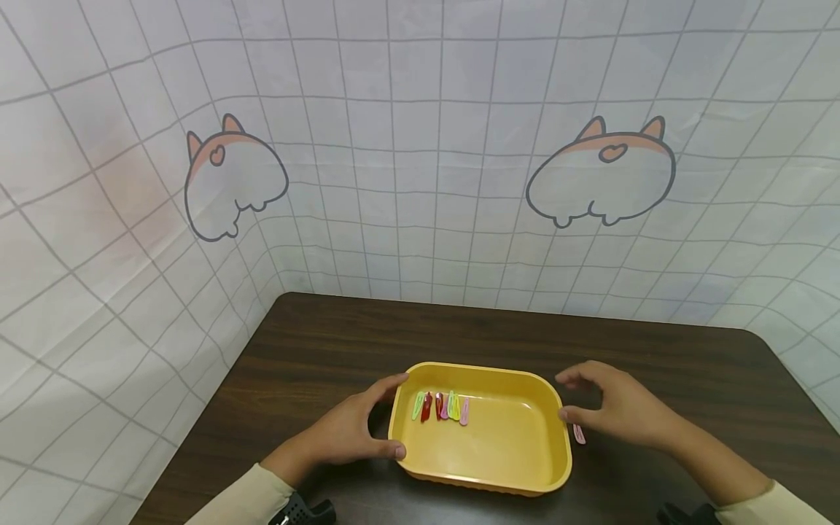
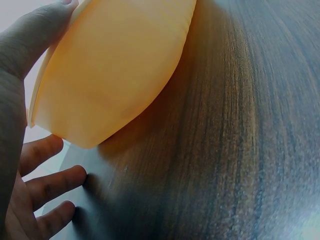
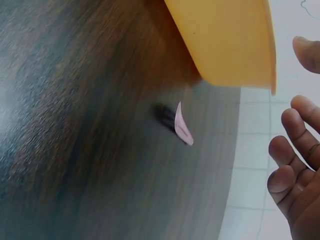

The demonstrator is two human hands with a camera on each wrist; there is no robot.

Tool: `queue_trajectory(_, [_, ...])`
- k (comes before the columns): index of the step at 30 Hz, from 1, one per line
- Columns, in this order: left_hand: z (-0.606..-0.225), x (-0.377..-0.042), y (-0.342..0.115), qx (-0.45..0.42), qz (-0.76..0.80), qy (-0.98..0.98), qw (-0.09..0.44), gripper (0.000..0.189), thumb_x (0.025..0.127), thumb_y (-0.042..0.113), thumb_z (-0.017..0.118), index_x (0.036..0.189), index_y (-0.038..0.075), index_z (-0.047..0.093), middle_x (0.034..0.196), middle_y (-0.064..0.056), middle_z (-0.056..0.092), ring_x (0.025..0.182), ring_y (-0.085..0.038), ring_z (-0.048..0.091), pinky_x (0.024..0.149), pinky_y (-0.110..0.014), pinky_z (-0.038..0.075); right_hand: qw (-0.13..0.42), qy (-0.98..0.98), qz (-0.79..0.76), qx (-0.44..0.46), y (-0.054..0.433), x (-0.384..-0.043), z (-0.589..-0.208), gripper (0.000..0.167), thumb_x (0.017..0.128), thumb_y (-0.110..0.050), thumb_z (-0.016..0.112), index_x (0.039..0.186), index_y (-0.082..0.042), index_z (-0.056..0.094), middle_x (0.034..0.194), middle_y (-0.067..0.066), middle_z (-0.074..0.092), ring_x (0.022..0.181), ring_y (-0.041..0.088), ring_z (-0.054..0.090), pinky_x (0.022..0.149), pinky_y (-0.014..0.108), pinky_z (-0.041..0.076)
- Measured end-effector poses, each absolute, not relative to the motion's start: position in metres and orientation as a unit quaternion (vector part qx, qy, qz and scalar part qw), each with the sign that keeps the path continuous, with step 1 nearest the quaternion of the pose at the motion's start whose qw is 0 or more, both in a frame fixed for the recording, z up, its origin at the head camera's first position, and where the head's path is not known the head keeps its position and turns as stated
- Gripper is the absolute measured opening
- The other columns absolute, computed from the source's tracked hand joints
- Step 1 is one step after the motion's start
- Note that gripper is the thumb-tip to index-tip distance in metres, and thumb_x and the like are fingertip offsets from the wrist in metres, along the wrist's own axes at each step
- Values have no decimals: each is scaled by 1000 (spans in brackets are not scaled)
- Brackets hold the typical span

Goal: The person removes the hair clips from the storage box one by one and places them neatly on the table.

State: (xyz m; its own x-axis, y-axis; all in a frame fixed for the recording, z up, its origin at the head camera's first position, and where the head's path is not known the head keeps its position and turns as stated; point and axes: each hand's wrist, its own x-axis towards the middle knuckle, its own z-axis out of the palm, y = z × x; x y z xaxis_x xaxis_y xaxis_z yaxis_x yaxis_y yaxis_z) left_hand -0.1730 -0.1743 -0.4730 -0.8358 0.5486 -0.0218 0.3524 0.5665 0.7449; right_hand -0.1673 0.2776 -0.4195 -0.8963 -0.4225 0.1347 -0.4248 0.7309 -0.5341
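A yellow plastic tray (image 1: 505, 445) sits on the table. My left hand (image 1: 344, 426) holds its left end, the thumb and index finger spread along the rim; the other fingers reach down beside the tray wall in the left wrist view. Inside, several snap hair clips lie in a row at the left, among them a red hair clip (image 1: 426, 407) and a pink hair clip (image 1: 464, 412). My right hand (image 1: 623, 405) hovers by the right rim, fingers relaxed and apart, holding nothing. Below it, another pink hair clip (image 3: 183, 127) is on the table outside the tray.
The dark wood-grain table (image 1: 367, 328) extends behind the tray and to both sides. A white gridded curtain (image 1: 420, 182) with cartoon animal outlines hangs along the table's back and left edges. Dark wrist straps (image 1: 302, 509) sit at the sleeve ends.
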Motion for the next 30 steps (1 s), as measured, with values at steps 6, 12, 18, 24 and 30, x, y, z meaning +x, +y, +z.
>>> queue_trajectory(6, [-472,-173,-174,256,388,876,127,101,78,53,86,159,41,26,143,3,57,134,-18,50,112,-59,33,-8,-927,293,234,269,-169,-417,57,85,-56,79,125,-17,67,122,-2,65,112,25,63,92,53,53])
queue_trajectory(12, [-471,-172,-173,260,379,879,123,105,77,56,86,161,37,26,143,3,58,134,-19,50,111,-59,34,-18,-925,291,243,258,-170,-416,54,86,-54,79,125,-19,67,120,-7,64,109,18,63,93,51,52])
queue_trajectory(18, [-470,-171,-172,262,377,880,124,106,77,57,86,161,34,27,141,4,59,133,-19,51,111,-59,34,-24,-931,272,242,249,-170,-415,64,85,-66,72,127,-18,67,119,-7,63,103,12,59,88,43,53])
queue_trajectory(24, [-471,-171,-173,256,376,882,126,104,77,57,86,160,36,28,142,4,58,134,-18,50,111,-58,34,-28,-930,273,243,239,-170,-416,69,85,-67,72,127,-14,67,116,-2,62,99,17,58,79,33,54])
queue_trajectory(30, [-471,-171,-173,258,379,880,125,103,78,56,86,160,36,27,142,3,58,133,-19,51,111,-59,35,-13,-926,272,260,230,-172,-419,55,87,-51,80,125,-13,68,117,-2,64,103,19,61,88,39,54])
